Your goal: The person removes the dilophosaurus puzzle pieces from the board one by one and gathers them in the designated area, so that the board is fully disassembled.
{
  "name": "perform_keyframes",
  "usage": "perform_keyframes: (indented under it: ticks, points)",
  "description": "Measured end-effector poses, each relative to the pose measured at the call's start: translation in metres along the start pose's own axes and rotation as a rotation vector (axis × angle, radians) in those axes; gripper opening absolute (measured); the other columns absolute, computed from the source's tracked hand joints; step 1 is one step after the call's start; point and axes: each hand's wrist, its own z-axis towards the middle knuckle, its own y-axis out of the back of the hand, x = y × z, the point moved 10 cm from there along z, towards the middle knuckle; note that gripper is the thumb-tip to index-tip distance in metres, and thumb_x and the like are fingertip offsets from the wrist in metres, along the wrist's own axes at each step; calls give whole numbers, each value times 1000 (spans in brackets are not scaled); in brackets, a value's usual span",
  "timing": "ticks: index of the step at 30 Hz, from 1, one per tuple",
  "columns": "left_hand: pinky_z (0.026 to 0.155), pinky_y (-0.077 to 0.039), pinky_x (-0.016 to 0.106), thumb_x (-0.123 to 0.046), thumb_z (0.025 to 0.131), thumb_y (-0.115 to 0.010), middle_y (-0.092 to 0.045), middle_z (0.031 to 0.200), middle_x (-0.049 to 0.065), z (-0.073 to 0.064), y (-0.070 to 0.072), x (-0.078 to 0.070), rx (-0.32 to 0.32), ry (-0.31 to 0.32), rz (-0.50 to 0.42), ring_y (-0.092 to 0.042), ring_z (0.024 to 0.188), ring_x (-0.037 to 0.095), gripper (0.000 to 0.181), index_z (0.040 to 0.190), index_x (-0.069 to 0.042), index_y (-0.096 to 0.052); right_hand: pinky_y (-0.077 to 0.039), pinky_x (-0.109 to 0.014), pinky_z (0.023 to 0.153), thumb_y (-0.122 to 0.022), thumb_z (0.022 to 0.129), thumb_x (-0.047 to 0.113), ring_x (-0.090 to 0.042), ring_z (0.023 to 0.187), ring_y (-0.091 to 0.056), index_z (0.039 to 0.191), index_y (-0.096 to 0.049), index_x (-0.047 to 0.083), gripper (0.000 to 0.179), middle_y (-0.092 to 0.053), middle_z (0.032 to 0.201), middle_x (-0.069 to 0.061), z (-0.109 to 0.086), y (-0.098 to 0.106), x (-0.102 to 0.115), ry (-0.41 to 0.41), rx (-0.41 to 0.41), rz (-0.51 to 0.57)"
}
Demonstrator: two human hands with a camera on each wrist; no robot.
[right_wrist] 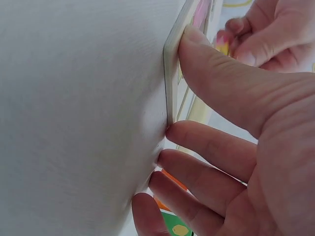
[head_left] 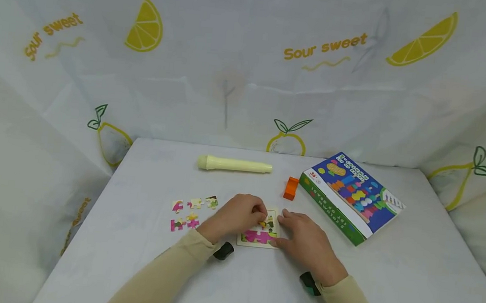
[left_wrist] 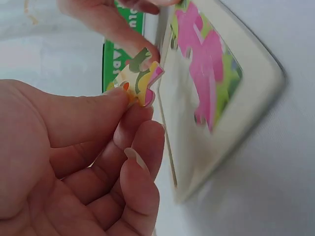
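A jigsaw piece (left_wrist: 142,83), with green, yellow and pink on it, is pinched between the thumb and fingers of my left hand (head_left: 239,215). That hand is above a pale framed puzzle board (head_left: 243,243). Joined pink and green pieces (left_wrist: 202,54) lie in part of the board; bare backing shows beside them in the left wrist view. My right hand (head_left: 308,240) rests along the board's right side. Its thumb (right_wrist: 211,59) presses on the rim, and the index fingertip touches the edge, the other fingers extended on the table.
Several loose jigsaw pieces (head_left: 192,217) lie left of the board. Behind it are a pale yellow toy microphone (head_left: 237,165) and an orange block (head_left: 290,188). A blue and green toy box (head_left: 350,196) lies to the right. A printed cloth (head_left: 216,61) hangs behind the table.
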Motion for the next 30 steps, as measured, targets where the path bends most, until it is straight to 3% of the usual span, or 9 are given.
perform_keyframes:
  ticks: [5, 10, 14, 17, 20, 30]
  points:
    - [81, -51, 30, -20, 105, -70, -71, 90, -9, -22, 24, 21, -37, 30, -12, -61, 86, 12, 11, 96, -21, -76, -46, -60, 118, -89, 89, 40, -37, 150, -53, 147, -67, 11, 68, -58, 162, -9, 0, -2, -2, -25, 17, 13]
    - [82, -51, 32, -18, 104, -72, -73, 90, -8, -43, 52, 49, -83, 104, 13, -61, 85, 13, 9, 96, -21, -76, -46, -62, 118, -88, 91, 39, -38, 150, -52, 148, -67, 11, 67, -57, 162, -9, -2, 0, -1, -23, 21, 8]
    - [71, -52, 30, -18, 104, -72, -73, 89, -6, -58, 66, 69, -89, 156, 12, -61, 71, 13, 7, 98, -18, -75, -45, -62, 119, -88, 91, 39, -39, 150, -52, 148, -66, 11, 67, -57, 162, -9, -3, 2, -1, -26, 17, 15]
    - [64, -51, 29, -16, 104, -71, -74, 87, -3, -67, 69, 82, -74, 179, -9, -59, 61, 13, 6, 99, -16, -74, -45, -63, 119, -88, 91, 39, -39, 151, -51, 148, -66, 11, 67, -57, 162, -9, -2, 0, -2, -27, 18, 28]
    - [66, -50, 29, -15, 103, -72, -74, 83, -3, -71, 70, 89, -73, 185, 9, -59, 61, 11, 6, 98, -15, -74, -44, -62, 119, -88, 91, 39, -39, 151, -51, 148, -66, 11, 68, -57, 163, -9, -1, -1, -2, -26, 20, 34]
    - [70, -48, 31, -15, 103, -74, -70, 82, -2, -72, 75, 94, -91, 193, 79, -57, 68, 12, 7, 95, -15, -75, -45, -62, 119, -88, 90, 39, -38, 151, -51, 148, -66, 11, 68, -58, 162, -9, 0, -2, -2, -21, 18, 30]
